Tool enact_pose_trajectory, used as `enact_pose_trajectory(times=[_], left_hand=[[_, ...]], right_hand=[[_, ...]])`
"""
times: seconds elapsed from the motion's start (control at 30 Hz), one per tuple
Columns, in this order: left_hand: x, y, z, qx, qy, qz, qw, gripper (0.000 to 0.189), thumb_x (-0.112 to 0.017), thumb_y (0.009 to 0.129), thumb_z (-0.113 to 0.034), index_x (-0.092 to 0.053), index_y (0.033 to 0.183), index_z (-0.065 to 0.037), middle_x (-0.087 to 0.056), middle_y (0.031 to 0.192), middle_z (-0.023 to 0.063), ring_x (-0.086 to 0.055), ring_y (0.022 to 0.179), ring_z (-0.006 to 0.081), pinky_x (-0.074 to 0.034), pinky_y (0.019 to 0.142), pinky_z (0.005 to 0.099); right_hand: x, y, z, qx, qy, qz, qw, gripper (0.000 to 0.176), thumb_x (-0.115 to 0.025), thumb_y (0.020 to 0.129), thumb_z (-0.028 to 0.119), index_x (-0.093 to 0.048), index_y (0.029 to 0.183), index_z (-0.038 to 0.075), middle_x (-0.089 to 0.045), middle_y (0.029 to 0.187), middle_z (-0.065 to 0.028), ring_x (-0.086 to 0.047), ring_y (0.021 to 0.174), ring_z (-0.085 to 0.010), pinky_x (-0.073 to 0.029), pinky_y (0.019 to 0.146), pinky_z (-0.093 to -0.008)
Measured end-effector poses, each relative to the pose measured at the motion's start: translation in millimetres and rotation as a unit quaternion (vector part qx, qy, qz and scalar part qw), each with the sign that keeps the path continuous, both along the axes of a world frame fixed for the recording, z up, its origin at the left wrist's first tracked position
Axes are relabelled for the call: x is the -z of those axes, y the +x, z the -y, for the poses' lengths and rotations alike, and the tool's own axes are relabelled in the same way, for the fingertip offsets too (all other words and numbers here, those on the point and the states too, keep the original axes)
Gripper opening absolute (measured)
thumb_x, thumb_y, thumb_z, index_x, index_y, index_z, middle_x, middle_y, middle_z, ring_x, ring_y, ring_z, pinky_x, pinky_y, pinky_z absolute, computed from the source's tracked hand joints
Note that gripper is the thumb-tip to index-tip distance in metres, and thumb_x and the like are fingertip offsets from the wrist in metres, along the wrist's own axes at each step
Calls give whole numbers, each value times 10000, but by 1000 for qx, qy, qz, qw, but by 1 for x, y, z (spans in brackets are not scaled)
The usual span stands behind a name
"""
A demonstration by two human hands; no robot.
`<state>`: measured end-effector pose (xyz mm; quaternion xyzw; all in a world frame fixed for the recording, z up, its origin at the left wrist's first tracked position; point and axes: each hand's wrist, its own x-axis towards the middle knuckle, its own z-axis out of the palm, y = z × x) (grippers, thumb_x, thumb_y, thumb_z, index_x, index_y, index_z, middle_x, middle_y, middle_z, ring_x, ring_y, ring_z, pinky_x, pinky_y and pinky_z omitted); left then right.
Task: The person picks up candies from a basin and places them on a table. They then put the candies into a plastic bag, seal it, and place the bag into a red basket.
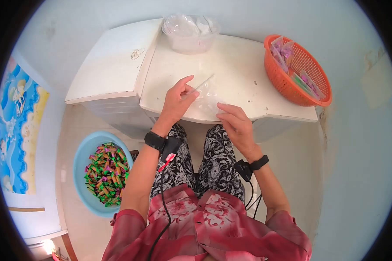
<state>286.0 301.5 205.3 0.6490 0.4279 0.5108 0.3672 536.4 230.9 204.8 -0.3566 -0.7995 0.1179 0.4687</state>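
A clear plastic bag [207, 99] is held between my two hands above the white table [231, 65], near its front edge. My left hand [178, 101] pinches one side of the bag between thumb and fingers, and an edge of the plastic stands up at a slant beside it. At the bag's lower right, the fingertips of my right hand [237, 125] are closed on the plastic. The bag is see-through, and nothing shows inside it.
A clear tub [190, 43] with plastic bags stands at the back. On the right, an orange basket [279, 82] holds several clear packs with purple and green contents. A blue basin [83, 191] of wrapped sweets [106, 176] sits low at left, by a raised white cabinet top [113, 56].
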Motion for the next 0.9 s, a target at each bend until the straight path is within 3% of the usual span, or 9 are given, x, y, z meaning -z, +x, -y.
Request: enact_pose_trajectory(times=[0.03, 0.17, 0.27, 0.47, 0.57, 0.67, 0.77, 0.87, 0.9], left_hand=[[2, -2, 1, -6, -9, 12, 1000, 478, -747, 1037, -191, -642, 1455, 16, -767, 1025, 39, -668, 943, 118, -521, 889, 282], [1, -9, 0, -12, -31, 58, 998, 511, -771, 1015, -103, -617, 1488, 11, -769, 975, 25, -668, 934, 83, -515, 887, 246], [-1, -7, 1, -7, -35, 87, 996, 507, -780, 1005, -87, -631, 1482, -4, -766, 962, 12, -658, 915, 64, -505, 859, 229], [-13, -8, 7, 49, -54, 139, 988, 508, -773, 1006, -69, -625, 1487, 2, -782, 1029, 41, -702, 971, 91, -528, 897, 248], [-21, -4, 20, 81, -59, 135, 986, 505, -762, 1014, -67, -620, 1493, 4, -785, 1036, 51, -711, 980, 104, -536, 914, 263], [-28, -2, 37, 86, -57, 129, 986, 480, -749, 1023, -74, -627, 1480, 6, -785, 1036, 57, -716, 977, 114, -547, 910, 272], [-25, -14, 36, 70, -39, 149, 986, 441, -741, 1029, -84, -645, 1450, 4, -787, 1041, 65, -730, 981, 132, -564, 898, 283], [-26, -26, 38, 58, -76, 159, 983, 416, -716, 1046, -80, -643, 1447, -2, -786, 1078, 81, -741, 1024, 162, -565, 899, 300], [-27, -28, 40, 57, -98, 158, 981, 410, -705, 1054, -77, -638, 1452, -5, -785, 1095, 87, -744, 1044, 174, -562, 901, 306]], right_hand=[[1, 1, -1, 26, 41, 52, 997, 269, -740, 908, -89, -787, 1136, 47, -760, 1309, -117, -703, 1226, -331, -602, 987, -384], [14, 4, 4, 114, -28, -73, 990, 212, -747, 945, -40, -787, 1137, 40, -768, 1275, -117, -713, 1195, -309, -612, 944, -376], [5, 6, 7, 151, -37, -96, 983, 205, -759, 964, -5, -780, 1167, 21, -768, 1270, -123, -709, 1203, -317, -596, 978, -380], [-18, -25, 0, 195, -10, -132, 972, 666, -902, 885, 270, -636, 1455, 52, -757, 1247, -201, -690, 1236, -345, -549, 1048, -442], [-33, -47, -6, 177, -48, -150, 971, 785, -911, 861, 335, -577, 1506, 41, -758, 1221, -197, -706, 1201, -348, -558, 1010, -452], [-36, -45, -7, 145, -184, -129, 964, 684, -858, 907, 292, -590, 1457, -13, -771, 1157, -187, -732, 1081, -363, -568, 950, -453], [-16, -27, -11, 143, -249, -188, 939, 480, -751, 1007, 228, -624, 1379, -47, -791, 1056, -138, -739, 939, -291, -573, 879, -402], [-6, -10, -8, -11, -303, -326, 895, 307, -642, 1092, 174, -663, 1307, -45, -791, 969, -109, -715, 885, -185, -565, 836, -330], [-11, -9, -3, -14, -311, -321, 895, 273, -566, 1140, 168, -705, 1240, -44, -786, 952, -78, -696, 900, -111, -564, 832, -288]])
